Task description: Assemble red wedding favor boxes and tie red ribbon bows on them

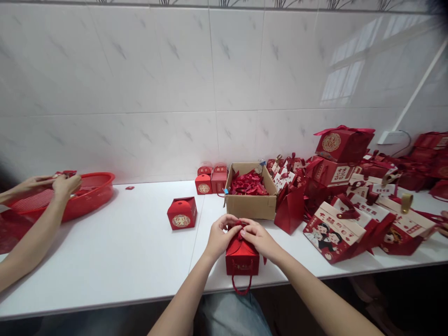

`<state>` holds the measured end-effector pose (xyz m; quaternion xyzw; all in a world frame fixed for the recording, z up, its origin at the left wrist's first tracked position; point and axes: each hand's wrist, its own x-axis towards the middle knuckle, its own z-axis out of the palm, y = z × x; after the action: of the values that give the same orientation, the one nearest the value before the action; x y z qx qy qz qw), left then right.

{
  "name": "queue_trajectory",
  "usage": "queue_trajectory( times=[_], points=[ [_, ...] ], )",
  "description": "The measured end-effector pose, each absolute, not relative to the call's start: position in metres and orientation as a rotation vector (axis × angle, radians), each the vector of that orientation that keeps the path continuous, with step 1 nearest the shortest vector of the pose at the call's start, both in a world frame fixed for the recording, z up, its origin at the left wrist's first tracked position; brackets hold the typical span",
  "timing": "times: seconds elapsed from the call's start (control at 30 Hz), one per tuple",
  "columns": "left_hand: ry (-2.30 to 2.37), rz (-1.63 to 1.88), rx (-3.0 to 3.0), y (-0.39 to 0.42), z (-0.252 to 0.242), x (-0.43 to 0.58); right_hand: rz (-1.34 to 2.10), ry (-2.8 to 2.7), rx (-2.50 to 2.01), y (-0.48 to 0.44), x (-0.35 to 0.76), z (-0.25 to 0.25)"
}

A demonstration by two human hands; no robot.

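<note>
In front of me a small red gift box (242, 263) stands at the table's near edge, its corded handle (241, 291) hanging over the front. My left hand (221, 235) and my right hand (261, 239) meet over its lid. Both have their fingers closed in a pinch on a red ribbon (240, 234) at the top; my fingers partly hide it. A loose ribbon end hangs by the box's right side. Just behind, an open cardboard box (250, 205) holds a heap of red ribbons (249, 183).
Another red box (182, 213) sits to the left, two more (203, 181) by the wall. Printed gift bags (334, 233) and stacked boxes (345, 144) crowd the right. At far left a co-worker's hands (66, 184) are over a red plastic basket (101, 191). Another hand shows at the right edge.
</note>
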<state>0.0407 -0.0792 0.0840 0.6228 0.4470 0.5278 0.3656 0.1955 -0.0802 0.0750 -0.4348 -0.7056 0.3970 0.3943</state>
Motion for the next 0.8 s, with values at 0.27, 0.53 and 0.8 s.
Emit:
queue_trajectory(
  times=[0.27, 0.53, 0.8],
  points=[
    [1.382, 1.044, 2.085, -0.112, 0.102, 0.033, 0.88, -1.707, -1.169, -0.081, 0.188, 0.066],
    [1.402, 1.156, 2.062, -0.11, 0.097, 0.036, 0.96, -1.597, -1.182, -0.092, 0.189, 0.077],
    [1.402, 1.236, 1.98, -0.109, 0.091, 0.035, 0.777, -1.622, -1.29, -0.103, 0.204, 0.084]
  ],
)
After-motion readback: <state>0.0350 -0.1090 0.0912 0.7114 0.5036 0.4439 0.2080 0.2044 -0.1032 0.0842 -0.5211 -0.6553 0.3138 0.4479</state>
